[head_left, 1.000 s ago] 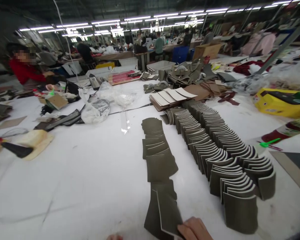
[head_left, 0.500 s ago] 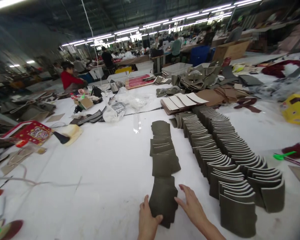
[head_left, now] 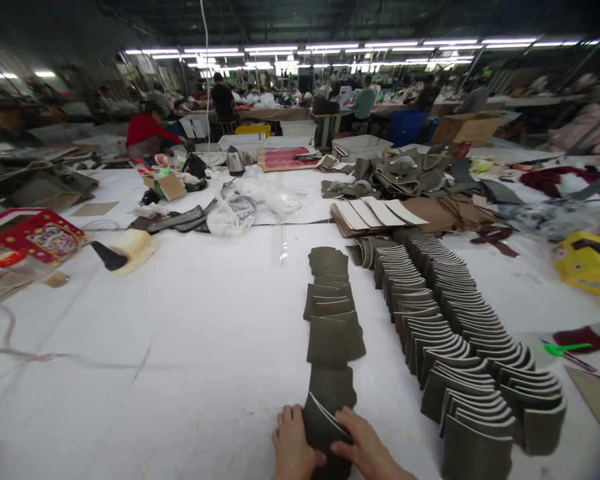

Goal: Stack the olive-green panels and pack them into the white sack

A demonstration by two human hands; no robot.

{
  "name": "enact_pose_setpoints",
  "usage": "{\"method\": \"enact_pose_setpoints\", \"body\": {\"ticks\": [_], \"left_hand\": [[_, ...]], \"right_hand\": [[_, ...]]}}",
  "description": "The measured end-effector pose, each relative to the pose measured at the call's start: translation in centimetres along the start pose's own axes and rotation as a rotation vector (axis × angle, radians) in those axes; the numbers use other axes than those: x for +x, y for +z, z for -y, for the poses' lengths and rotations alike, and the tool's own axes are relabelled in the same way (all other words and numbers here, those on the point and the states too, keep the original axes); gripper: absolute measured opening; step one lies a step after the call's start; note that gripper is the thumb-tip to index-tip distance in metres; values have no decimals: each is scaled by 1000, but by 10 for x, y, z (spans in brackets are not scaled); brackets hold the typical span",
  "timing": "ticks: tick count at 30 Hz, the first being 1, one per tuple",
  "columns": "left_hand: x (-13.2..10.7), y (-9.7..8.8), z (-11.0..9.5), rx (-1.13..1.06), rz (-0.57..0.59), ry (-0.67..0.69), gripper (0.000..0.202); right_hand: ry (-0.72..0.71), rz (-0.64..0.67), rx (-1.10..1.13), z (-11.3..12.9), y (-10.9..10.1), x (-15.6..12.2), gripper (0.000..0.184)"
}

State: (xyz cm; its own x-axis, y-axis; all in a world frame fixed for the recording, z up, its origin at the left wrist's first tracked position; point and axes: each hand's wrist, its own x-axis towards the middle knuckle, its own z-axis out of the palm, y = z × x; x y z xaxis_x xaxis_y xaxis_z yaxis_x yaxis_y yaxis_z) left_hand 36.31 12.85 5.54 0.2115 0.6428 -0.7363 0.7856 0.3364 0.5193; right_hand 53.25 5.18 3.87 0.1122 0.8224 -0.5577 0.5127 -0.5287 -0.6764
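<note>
At six o'clock, the right hand (head_left: 364, 440) pinches a bowed olive panel (head_left: 321, 421); the left hand (head_left: 294, 445) curls at its edge, grip unclear. Uneven pressure could crease it or skew overlapping pieces (head_left: 331, 387) toward twelve.

Red patterned box (head_left: 53, 238), blue bin (head_left: 405, 127), white plastic bag (head_left: 229, 218)

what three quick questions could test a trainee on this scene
1. True or false: the left hand and right hand are both on the same pale-edged olive panel.

2. Where is the red printed box?
a) left of both hands
b) between the hands
c) right of both hands

3. How many long rows do the overlapping curved panels on the right form?

Key: 1. True. 2. a. 3. Two.
</note>
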Motion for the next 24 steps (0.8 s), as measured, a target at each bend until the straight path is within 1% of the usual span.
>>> {"method": "enact_pose_setpoints", "body": {"ticks": [1, 3, 4, 5, 7, 8, 9, 11, 13, 15, 17, 18, 19, 21, 24], "left_hand": [[5, -6, 0, -52, 24, 28, 86], [15, -19, 1, -231, 144, 96, 87], [20, -24, 1, -343, 221, 132, 84], [25, -29, 2, -449, 290, 165, 76], [33, -34, 5, -598, 372, 203, 50], [37, -35, 6, -623, 380, 204, 39], [39, -36, 7, -617, 372, 193, 32], [42, -36, 8, -621, 365, 169, 30], [44, -36, 7, -612, 338, 153, 32], [46, -36, 4, -591, 274, 142, 34], [48, -34, -1, -569, 205, 136, 36], [48, -32, -3, -561, 186, 132, 37], [48, -30, -5, -556, 187, 127, 36], [45, -24, -7, -560, 236, 108, 33], [36, -18, -9, -582, 303, 77, 30]], "right_hand": [[-36, 20, 3, 8, -2, 0, 32], [-101, 53, 14, 22, -9, 3, 14], [-110, 41, 22, 27, -14, 7, 14], [-93, -3, 32, 29, -19, 12, 20], [7, -161, 56, 26, -31, 26, 39], [72, -242, 71, 21, -35, 33, 48], [134, -304, 90, 15, -38, 41, 55], [205, -345, 141, 1, -39, 54, 64], [212, -323, 209, -7, -36, 65, 61], [192, -277, 284, -11, -33, 72, 50], [163, -203, 359, -12, -34, 73, 41], [147, -158, 394, -13, -36, 73, 40], [133, -111, 428, -15, -40, 70, 41], [115, -24, 484, -23, -51, 63, 45], [118, 58, 540, -51, -76, 45, 47]]}}
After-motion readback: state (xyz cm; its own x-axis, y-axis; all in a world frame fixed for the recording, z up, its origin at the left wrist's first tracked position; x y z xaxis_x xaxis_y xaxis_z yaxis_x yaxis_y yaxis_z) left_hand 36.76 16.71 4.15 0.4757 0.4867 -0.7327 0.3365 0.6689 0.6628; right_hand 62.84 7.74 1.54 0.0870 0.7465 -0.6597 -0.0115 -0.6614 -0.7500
